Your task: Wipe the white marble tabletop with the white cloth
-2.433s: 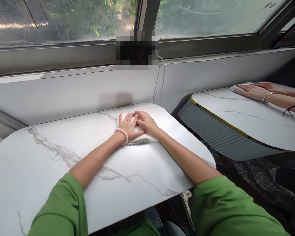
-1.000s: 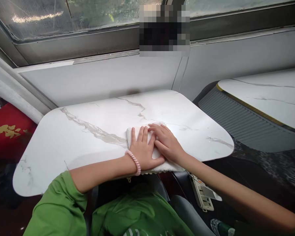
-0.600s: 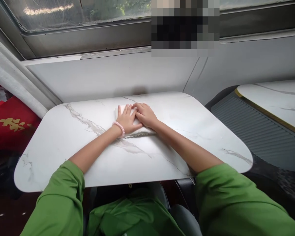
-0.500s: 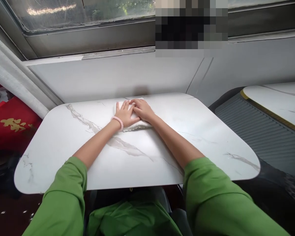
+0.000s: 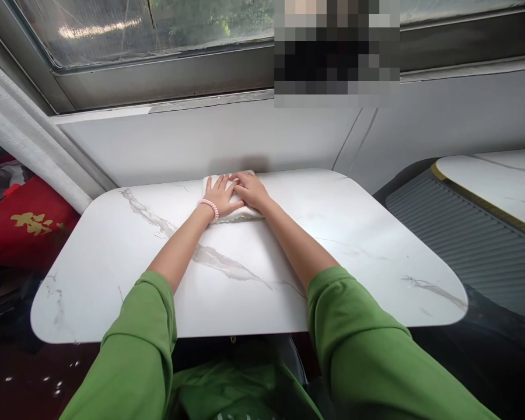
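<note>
A folded white cloth [image 5: 244, 216] lies at the far edge of a white table [image 5: 354, 268] with grey marble-like veins. Flat on the cloth, with fingers spread, rests my left hand [image 5: 221, 197]; a pink beaded bracelet [image 5: 209, 209] circles its wrist. My right hand [image 5: 252, 192] presses on the cloth's right part, its fingers bent and closed over it. The fingers of the right hand touch or overlap the left hand's thumb side. Both hands hide much of the cloth.
A white wall panel [image 5: 179, 143] rises right behind the table, under a window [image 5: 166, 29]. On the left are a pale curtain [image 5: 21, 122] and a red bag [image 5: 30, 227] with gold lettering. Another table [image 5: 503, 181] stands to the right, beside a grey ribbed surface [image 5: 455, 233].
Both hands have slid the cloth slightly farther toward the wall, up to the table's far edge. The view has shifted a little.
</note>
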Tool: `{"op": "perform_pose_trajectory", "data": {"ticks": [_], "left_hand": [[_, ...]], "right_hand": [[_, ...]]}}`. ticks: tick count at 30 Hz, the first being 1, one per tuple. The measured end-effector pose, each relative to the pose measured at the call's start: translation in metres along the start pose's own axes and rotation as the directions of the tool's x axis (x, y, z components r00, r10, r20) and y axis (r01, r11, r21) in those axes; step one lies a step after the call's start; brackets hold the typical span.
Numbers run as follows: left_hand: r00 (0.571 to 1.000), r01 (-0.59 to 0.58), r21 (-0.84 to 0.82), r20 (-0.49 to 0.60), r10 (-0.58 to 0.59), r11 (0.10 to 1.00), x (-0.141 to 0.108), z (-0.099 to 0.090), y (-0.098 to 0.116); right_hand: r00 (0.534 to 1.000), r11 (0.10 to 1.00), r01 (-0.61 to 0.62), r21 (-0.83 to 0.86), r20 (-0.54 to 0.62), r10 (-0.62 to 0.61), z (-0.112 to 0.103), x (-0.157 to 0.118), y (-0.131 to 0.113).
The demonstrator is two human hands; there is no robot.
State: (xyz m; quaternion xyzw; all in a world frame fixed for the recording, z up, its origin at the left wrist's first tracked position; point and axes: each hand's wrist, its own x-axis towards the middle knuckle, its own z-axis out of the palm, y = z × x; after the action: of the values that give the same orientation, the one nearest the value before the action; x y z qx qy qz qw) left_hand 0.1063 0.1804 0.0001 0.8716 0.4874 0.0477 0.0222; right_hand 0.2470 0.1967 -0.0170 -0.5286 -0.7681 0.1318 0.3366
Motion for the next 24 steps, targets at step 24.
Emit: {"op": "perform_pose_trajectory", "data": {"ticks": [24], "left_hand": [[0.998, -0.041, -0.099, -0.045, 0.037, 0.994, -0.231, -0.014, 0.079]], "right_hand": [[0.964, 0.988, 0.152, -0.007, 0.220, -0.147, -0.022, -0.189, -0.133]]}}
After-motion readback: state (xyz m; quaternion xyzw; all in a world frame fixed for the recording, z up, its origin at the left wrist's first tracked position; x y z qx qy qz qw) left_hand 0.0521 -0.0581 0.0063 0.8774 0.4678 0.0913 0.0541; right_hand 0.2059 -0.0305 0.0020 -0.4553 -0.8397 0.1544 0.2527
